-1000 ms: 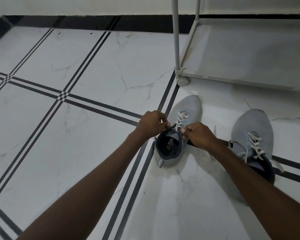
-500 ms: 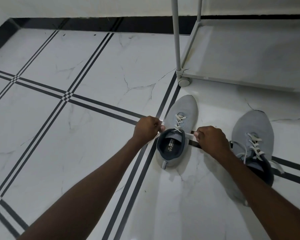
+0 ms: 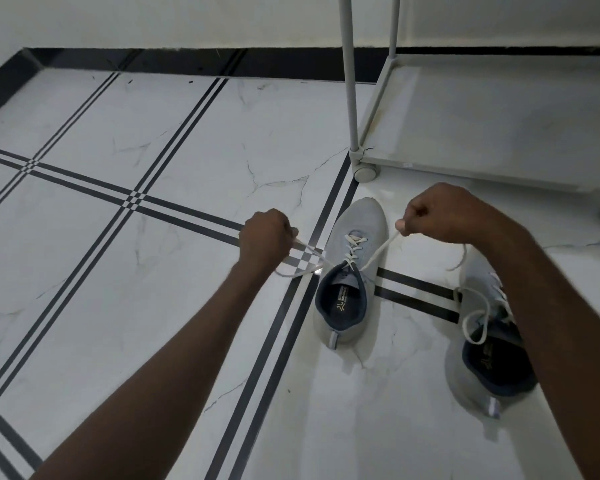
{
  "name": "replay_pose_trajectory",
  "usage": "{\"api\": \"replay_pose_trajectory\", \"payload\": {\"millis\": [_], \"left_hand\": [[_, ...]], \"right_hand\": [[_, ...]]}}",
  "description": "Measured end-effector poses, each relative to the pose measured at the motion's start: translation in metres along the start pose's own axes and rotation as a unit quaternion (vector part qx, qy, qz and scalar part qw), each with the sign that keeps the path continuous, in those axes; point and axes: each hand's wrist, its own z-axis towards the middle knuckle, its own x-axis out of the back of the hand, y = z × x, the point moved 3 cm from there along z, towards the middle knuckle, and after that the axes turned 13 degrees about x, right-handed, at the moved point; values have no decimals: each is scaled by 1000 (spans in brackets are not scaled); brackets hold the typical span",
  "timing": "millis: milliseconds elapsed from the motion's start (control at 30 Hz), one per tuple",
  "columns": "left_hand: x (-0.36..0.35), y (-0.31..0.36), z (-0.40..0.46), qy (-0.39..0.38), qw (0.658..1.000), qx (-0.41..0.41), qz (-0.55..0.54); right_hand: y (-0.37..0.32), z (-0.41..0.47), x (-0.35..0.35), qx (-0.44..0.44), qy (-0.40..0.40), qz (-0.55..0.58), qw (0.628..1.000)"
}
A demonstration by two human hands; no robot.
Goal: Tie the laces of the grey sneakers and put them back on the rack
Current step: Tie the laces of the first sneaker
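Note:
Two grey sneakers with dark blue collars and white laces stand on the tiled floor. The left sneaker lies between my hands, toe pointing away. My left hand is shut on one lace end, stretched out to the left of the shoe. My right hand is shut on the other lace end, held up and to the right. Both ends run taut to the top eyelets. The right sneaker sits at the right, partly hidden by my right forearm, its laces loose.
The white rack stands at the back right, with a low shelf, upright poles and a castor wheel near the left sneaker's toe. A dark skirting runs along the far wall. White marble floor with black stripes spreads to the left.
My hands have moved apart from the shoe's tongue, the right one up and to the right, drawing both lace ends out taut. The view has tilted slightly.

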Motion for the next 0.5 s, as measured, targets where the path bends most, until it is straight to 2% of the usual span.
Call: {"api": "replay_pose_trajectory", "payload": {"millis": [67,100,167,233,267,300,400,500], "left_hand": [[1,15,-5,1,992,-9,-126],[1,22,-7,-24,974,-11,-223],[1,36,-14,-104,904,5,-414],[2,51,-23,-207,822,39,-529],[1,58,-28,-260,797,53,-543],[-1,63,-32,-309,788,56,-530],[-8,67,-36,-385,814,15,-435],[-11,64,-32,-417,814,-33,-403]], "right_hand": [[-10,3,4,28,27,-10,999],[-14,4,4,41,41,-13,998],[-21,7,3,61,69,-9,996],[-26,10,2,69,102,-6,992],[-28,12,1,71,121,-4,990],[-31,15,1,75,139,-1,987],[-35,25,-8,106,179,-6,978],[-30,37,-21,123,204,-9,971]]}}
